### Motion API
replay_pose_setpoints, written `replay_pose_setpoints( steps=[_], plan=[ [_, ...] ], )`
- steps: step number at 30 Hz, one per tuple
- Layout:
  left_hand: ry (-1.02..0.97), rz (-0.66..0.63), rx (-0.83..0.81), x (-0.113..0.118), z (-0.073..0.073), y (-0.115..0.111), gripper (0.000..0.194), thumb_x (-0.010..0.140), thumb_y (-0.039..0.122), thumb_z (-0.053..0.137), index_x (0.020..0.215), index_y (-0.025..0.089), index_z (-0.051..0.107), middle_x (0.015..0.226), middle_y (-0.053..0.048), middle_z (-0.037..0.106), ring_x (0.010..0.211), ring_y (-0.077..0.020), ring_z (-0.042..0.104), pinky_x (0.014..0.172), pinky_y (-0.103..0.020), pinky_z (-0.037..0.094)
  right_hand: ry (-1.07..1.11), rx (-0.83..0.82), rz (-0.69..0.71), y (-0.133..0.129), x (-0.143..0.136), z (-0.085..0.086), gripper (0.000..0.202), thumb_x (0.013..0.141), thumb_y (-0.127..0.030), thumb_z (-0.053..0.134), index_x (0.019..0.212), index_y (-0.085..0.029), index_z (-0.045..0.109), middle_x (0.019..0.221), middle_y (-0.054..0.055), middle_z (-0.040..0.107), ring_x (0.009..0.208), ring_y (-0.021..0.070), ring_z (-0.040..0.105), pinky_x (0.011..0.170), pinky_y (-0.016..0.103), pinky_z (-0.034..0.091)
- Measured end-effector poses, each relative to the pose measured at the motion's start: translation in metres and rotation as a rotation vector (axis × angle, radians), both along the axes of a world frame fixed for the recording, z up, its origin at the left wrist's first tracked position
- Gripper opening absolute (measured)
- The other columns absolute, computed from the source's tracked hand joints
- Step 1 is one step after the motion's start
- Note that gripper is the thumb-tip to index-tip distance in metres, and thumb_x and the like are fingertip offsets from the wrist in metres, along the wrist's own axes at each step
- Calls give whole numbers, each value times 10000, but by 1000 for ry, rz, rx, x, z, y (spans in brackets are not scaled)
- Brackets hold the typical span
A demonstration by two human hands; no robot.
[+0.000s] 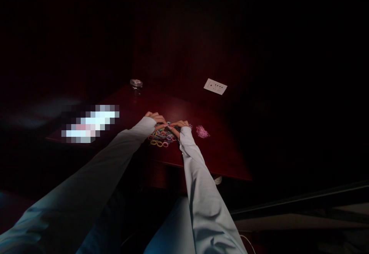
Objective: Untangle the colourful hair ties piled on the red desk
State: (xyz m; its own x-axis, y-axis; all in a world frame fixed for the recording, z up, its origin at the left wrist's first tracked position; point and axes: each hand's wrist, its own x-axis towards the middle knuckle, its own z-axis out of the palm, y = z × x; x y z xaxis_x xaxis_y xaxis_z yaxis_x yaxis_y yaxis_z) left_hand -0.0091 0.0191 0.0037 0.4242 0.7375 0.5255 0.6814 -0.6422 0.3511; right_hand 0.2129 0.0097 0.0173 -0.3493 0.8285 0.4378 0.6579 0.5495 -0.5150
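Observation:
A loose pile of small coloured hair ties (pixel 160 143) lies on the dark red table, in yellow, pink, grey and other colours. Above its far side, my left hand (pixel 155 118) and my right hand (pixel 179 125) come together, thumbs and fingertips nearly touching. The fingers of both are pinched closed at the meeting point. Whatever is between the fingertips is too small and dim to make out. Just right of my right hand sits a tangled heap of thin pink elastic bands (pixel 203 131).
A clear round container (pixel 136 84) with a lid stands near the table's (pixel 219 158) far left corner. On the left is a bright, pixelated screen-like patch (pixel 92 123). A white socket plate (pixel 215 86) is behind the table. The surroundings are very dark.

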Motion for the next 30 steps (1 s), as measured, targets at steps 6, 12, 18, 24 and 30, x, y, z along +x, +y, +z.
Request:
replay_pose_setpoints(
  steps=[6,12,18,24,30],
  plan=[
    [38,-3,-55,-1,3,0,404,1037,498,448,985,267,775,1042,-31,785,981,-212,612,897,-394,309,-18,-14,-36,5,-4,-4,220,958,-421,655,897,-249,776,928,28,717,953,199,558,894,319,401],
    [35,-2,-27,-1,-1,3,398,1037,497,448,983,275,774,1040,-23,787,978,-206,623,891,-391,312,-26,-5,13,2,-1,-3,259,955,-491,646,995,-274,779,968,22,726,969,197,570,925,320,400],
    [33,-11,14,-1,-6,6,415,1036,507,448,916,277,772,988,-18,792,951,-202,623,857,-382,317,-49,-13,29,3,-2,-4,262,966,-486,639,917,-278,790,950,27,736,962,202,560,906,316,406],
    [30,9,17,-1,-3,2,422,1037,504,435,916,267,762,991,-16,790,934,-198,621,858,-387,311,-98,9,-48,5,1,-2,274,979,-493,614,932,-291,793,983,25,723,1010,211,551,940,340,368],
    [-30,96,69,0,-2,-3,462,1043,490,394,880,257,758,997,-22,786,937,-208,595,869,-395,320,-57,84,-439,15,29,-1,309,987,-488,567,924,-259,766,1050,82,703,1087,281,516,962,427,310]
  ],
)
